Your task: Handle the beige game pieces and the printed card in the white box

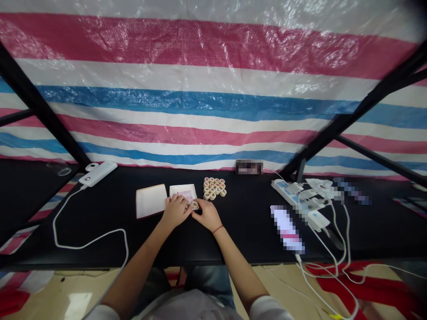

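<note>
Round wooden xiangqi pieces (195, 205) between two bare hands

The left hand (176, 212) and the right hand (208, 215) lie palm down at the middle of a black tabletop (240, 249), close together and half closed, with their fingers curled inward. Their fingertips (187, 208) meet around two cream-coloured discs at the table's centre; whether either hand has a firm pinch on them cannot be told from this view. A thin red cord (217, 229) circles the right wrist.

Just beyond the hands sits a tight cluster of similar discs (213, 188), roughly fifteen, too small to count exactly. Each is a flat, round, pale wooden piece marked with a dark or red character.

Two sheets lie left of the cluster: a white tan-edged card (151, 201) and a white paper square with pink printing (183, 192), the latter touching the left hand. Further right lies one white power strip (287, 193) crowded with white plugs. Further left lies one white power bank (98, 173) with a white cable (100, 237) looping across the tabletop. Behind the table hangs a pink, white and blue striped tarpaulin (200, 102), crossed by a black metal bar (40, 98).
</note>
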Demonstrator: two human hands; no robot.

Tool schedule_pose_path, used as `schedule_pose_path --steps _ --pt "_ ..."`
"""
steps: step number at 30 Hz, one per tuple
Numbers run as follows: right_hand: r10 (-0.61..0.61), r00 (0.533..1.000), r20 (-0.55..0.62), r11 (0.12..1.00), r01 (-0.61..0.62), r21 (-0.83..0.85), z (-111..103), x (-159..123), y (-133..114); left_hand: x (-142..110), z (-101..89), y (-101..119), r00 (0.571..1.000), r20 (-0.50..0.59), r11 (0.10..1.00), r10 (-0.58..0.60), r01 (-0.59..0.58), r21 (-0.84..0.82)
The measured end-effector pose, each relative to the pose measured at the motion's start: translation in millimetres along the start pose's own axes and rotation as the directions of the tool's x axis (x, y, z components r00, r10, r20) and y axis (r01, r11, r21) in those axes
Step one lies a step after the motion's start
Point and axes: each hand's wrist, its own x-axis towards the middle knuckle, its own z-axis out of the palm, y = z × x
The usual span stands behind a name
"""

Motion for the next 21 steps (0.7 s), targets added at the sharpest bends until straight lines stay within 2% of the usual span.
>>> schedule_pose_path --steps 5,8,11,15,17,19,21 --pt "0.03 0.999 -0.024 1.0 -0.029 0.008 3 -4 -2 0 -5.3 0 0.998 0.056 0.999 -0.037 0.039 -0.031" --pt "0.032 0.997 -0.075 0.999 -0.032 0.006 2 -6 -4 1 -10.0 2 0.997 0.034 0.992 -0.075 0.078 -0.095" --pt "-0.007 0.981 -0.194 1.0 0.007 0.0 -1 -7 -8 1 -10.0 7 0.991 -0.076 0.971 -0.108 0.089 -0.221" --pt "-0.102 0.954 -0.281 0.992 0.119 0.045 -4 -8 -9 -1 -0.3 15 0.97 -0.213 0.903 -0.12 0.017 -0.428" --pt "-0.102 0.935 -0.339 0.991 0.124 0.045 -7 -9 -5 -3 6.1 17 0.948 -0.289 0.865 -0.134 -0.031 -0.501" --pt "-0.031 0.899 -0.437 0.998 0.05 0.032 -10 -10 5 -6 11.7 18 0.916 -0.367 0.84 -0.162 -0.067 -0.539" --pt "0.111 0.828 -0.549 0.993 -0.109 0.035 -13 -14 19 -8 15.8 17 0.889 -0.422 0.837 -0.176 -0.091 -0.54"
